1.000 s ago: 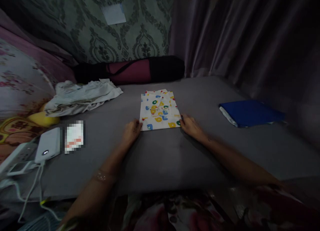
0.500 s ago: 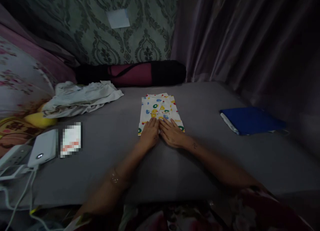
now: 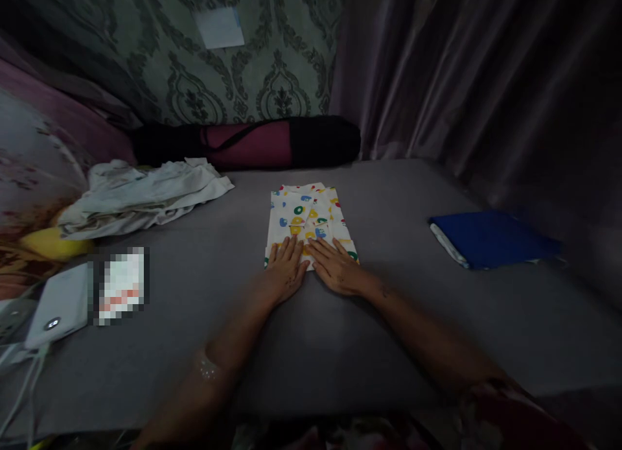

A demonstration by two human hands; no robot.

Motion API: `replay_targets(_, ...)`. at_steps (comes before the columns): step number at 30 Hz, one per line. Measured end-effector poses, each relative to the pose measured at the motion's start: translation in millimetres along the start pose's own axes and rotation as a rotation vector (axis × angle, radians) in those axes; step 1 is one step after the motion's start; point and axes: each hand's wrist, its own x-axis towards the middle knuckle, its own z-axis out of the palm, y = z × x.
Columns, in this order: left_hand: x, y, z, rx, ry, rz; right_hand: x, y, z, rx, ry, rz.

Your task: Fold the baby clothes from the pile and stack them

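Observation:
A folded white garment [image 3: 300, 210] with a colourful print lies flat on the grey surface in front of me. What looks like a collar is at its far end. My left hand [image 3: 287, 265] rests flat on its near left part, fingers spread. Beside it, my right hand [image 3: 335, 264] presses flat on the near right part, its fingers stretched forward. The two thumbs are close to each other near the garment's near edge. Neither hand grips anything.
At right lies a folded blue cloth [image 3: 493, 239]. Crumpled pale clothes [image 3: 146, 194] are heaped at the back left. A white power bank [image 3: 61, 307] with cables sits at left beside a blurred-out card [image 3: 121, 284]. A black and maroon bag [image 3: 253, 144] lies along the wall.
Both hands have slid a little towards me along the garment. The left fingers and thumb have spread wider. The view has shifted slightly.

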Motion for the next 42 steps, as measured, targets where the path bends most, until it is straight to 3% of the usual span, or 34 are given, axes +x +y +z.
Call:
replay_targets(3,-3,-5,0.9,0.036,0.095,-0.028,-3,5,1,-0.029,0.037,0.087)
replay_targets(10,-5,-17,9.8,0.003,0.012,-0.032,-4,10,-2,-0.011,-0.021,0.096)
replay_targets(15,-6,-18,4.1,0.001,0.055,-0.121,-8,21,1,-0.031,0.014,0.194)
replay_targets(18,-7,-22,2.1,0.002,-0.004,-0.153,-10,28,3,-0.032,0.008,0.263)
replay_targets(29,-5,-24,-4.1,0.007,-0.094,-0.175,-9,29,0,0.002,-0.068,0.292)
replay_targets(31,-5,-21,-8.7,0.015,-0.029,-0.109,-9,28,-3,0.009,-0.060,0.293)
replay_targets(35,-5,-16,-12.9,-0.047,0.106,0.174,-9,19,-8,0.007,0.054,0.176)
replay_targets(38,-6,-14,-13.1,-0.126,0.102,0.292,-11,8,-8,0.041,0.098,0.030)
replay_targets(42,-6,-10,-16.8,-0.115,0.087,0.327,-13,-5,-3,0.090,0.091,-0.059)
